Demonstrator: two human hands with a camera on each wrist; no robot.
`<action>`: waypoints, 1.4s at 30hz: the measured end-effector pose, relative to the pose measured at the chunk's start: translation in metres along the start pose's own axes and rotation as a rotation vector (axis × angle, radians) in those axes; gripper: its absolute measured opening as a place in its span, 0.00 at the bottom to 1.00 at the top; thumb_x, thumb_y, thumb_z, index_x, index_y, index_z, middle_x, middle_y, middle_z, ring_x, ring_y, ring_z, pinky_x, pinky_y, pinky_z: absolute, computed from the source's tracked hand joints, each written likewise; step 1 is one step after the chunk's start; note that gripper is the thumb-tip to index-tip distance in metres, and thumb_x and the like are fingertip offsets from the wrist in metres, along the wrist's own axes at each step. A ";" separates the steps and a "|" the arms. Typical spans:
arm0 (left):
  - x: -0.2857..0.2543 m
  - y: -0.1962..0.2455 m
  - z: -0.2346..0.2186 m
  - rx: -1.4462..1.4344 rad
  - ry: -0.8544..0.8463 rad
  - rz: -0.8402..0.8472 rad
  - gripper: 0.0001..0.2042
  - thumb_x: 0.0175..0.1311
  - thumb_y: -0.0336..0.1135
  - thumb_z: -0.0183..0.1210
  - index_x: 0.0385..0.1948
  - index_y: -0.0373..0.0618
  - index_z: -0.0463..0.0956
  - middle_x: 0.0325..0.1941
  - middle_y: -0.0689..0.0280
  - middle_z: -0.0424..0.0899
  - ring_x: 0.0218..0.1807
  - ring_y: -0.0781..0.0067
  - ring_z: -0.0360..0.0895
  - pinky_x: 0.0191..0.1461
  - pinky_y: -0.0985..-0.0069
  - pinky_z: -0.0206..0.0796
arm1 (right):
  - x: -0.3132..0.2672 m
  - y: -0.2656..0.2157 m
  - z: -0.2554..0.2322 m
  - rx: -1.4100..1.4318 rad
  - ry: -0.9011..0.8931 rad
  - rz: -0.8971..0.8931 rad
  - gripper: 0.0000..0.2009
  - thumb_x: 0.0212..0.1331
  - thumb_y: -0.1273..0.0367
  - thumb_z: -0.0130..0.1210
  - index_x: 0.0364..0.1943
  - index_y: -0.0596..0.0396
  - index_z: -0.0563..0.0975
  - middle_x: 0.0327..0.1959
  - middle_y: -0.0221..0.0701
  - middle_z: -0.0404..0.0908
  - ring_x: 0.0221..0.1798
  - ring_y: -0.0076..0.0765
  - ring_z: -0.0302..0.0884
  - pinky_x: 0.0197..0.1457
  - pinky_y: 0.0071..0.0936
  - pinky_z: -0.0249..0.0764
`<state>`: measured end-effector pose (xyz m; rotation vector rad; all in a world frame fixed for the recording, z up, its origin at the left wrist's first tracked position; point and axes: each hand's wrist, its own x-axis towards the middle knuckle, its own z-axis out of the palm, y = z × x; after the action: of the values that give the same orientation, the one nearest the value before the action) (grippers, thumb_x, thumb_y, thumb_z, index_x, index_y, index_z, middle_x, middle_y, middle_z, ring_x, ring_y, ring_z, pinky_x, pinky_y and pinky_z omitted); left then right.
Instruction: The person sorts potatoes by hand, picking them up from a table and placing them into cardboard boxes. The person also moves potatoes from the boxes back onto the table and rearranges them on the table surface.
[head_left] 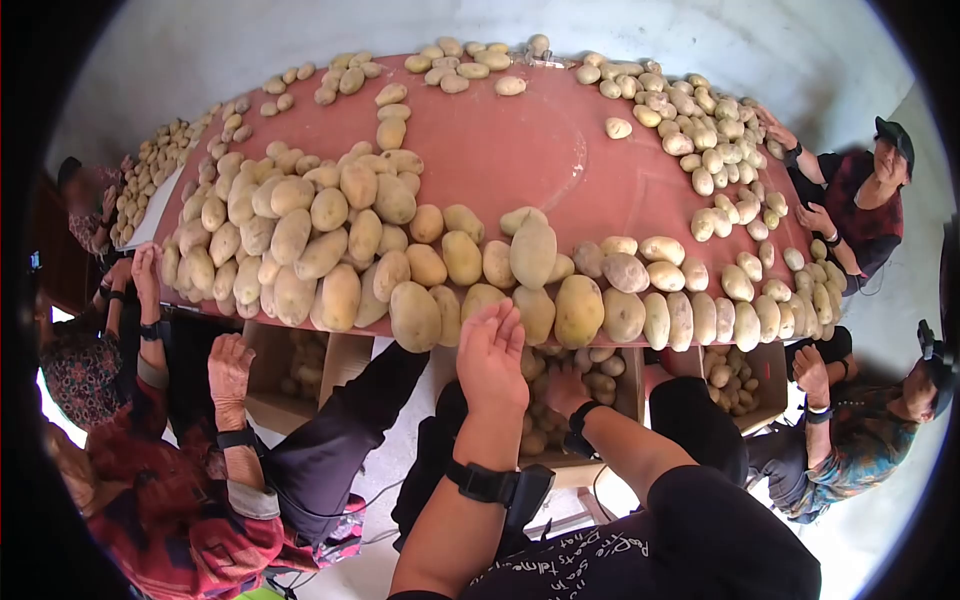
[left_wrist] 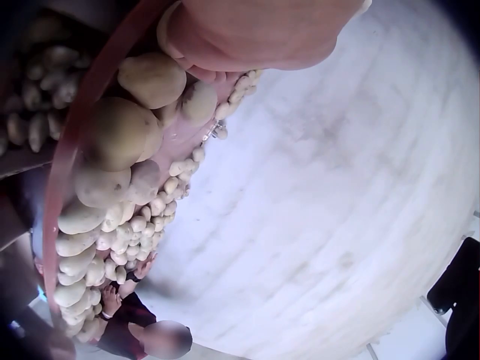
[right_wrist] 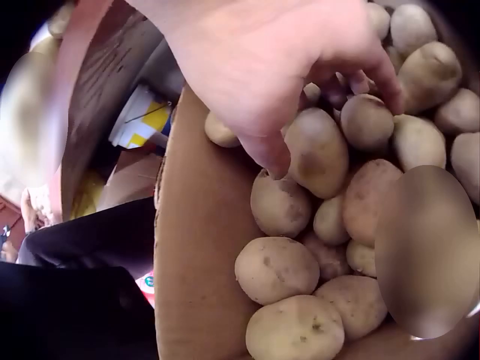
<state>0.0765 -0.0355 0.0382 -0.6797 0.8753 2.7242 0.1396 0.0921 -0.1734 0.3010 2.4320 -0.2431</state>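
Observation:
At the red table's [head_left: 500, 140] near edge, my left hand [head_left: 493, 355] is raised palm up with loosely bent fingers, beside a row of potatoes [head_left: 578, 312]; no potato shows in it. In the left wrist view the left hand [left_wrist: 262, 34] is partly cut off above the potatoes [left_wrist: 152, 79]. Below the edge, my right hand [head_left: 567, 388] is inside a cardboard box [right_wrist: 199, 247]. The right wrist view shows the right hand [right_wrist: 262, 67] with thumb and fingers spread over potatoes [right_wrist: 316, 154]. A large blurred potato [right_wrist: 427, 251] appears close to that camera.
A big potato heap [head_left: 290, 235] covers the table's left side, with more potatoes [head_left: 700, 120] at the right. Other boxes [head_left: 280, 410] stand beneath the edge. People sit around the table, one in a red patterned top [head_left: 170, 480] at left, others at right.

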 end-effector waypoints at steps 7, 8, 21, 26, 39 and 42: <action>0.000 0.003 0.001 0.004 0.004 0.033 0.11 0.59 0.28 0.47 0.44 0.40 0.68 0.48 0.61 0.75 0.48 0.70 0.73 0.51 0.76 0.66 | -0.002 0.008 -0.005 0.150 0.006 -0.005 0.32 0.42 0.58 0.63 0.53 0.55 0.67 0.55 0.42 0.69 0.60 0.51 0.63 0.56 0.44 0.67; -0.001 0.003 0.001 0.000 -0.002 0.038 0.11 0.59 0.28 0.48 0.44 0.40 0.68 0.47 0.61 0.75 0.48 0.70 0.73 0.51 0.76 0.66 | -0.008 0.010 -0.006 0.179 0.035 -0.025 0.32 0.41 0.59 0.64 0.52 0.55 0.67 0.54 0.41 0.70 0.60 0.51 0.64 0.55 0.43 0.69; -0.010 0.015 -0.010 -0.019 0.066 0.185 0.10 0.59 0.26 0.47 0.42 0.43 0.69 0.45 0.66 0.76 0.47 0.78 0.72 0.49 0.81 0.62 | -0.162 -0.005 -0.209 0.849 0.029 -0.953 0.28 0.39 0.65 0.69 0.45 0.53 0.66 0.47 0.34 0.74 0.51 0.31 0.72 0.55 0.30 0.68; -0.003 0.013 -0.013 0.045 0.083 0.179 0.12 0.60 0.29 0.46 0.45 0.43 0.70 0.48 0.67 0.75 0.47 0.77 0.71 0.52 0.79 0.61 | -0.139 -0.060 -0.282 0.828 0.367 -1.010 0.27 0.38 0.66 0.68 0.44 0.54 0.66 0.47 0.34 0.73 0.52 0.32 0.70 0.54 0.31 0.67; -0.002 0.016 -0.018 0.005 0.113 0.165 0.16 0.58 0.33 0.50 0.49 0.45 0.69 0.48 0.69 0.71 0.51 0.77 0.66 0.55 0.74 0.56 | -0.083 -0.123 -0.292 0.191 0.634 -0.786 0.26 0.35 0.64 0.68 0.39 0.54 0.66 0.43 0.41 0.70 0.53 0.48 0.66 0.60 0.50 0.59; -0.002 0.014 -0.018 0.010 0.134 0.179 0.16 0.58 0.33 0.51 0.49 0.46 0.69 0.48 0.70 0.71 0.50 0.77 0.66 0.55 0.74 0.55 | -0.073 -0.122 -0.277 -0.109 0.731 -0.817 0.24 0.39 0.65 0.66 0.42 0.53 0.68 0.46 0.39 0.70 0.57 0.48 0.64 0.63 0.54 0.55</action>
<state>0.0803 -0.0577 0.0327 -0.8275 1.0252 2.8552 -0.0052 0.0336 0.0962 -0.8163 3.1531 -0.3961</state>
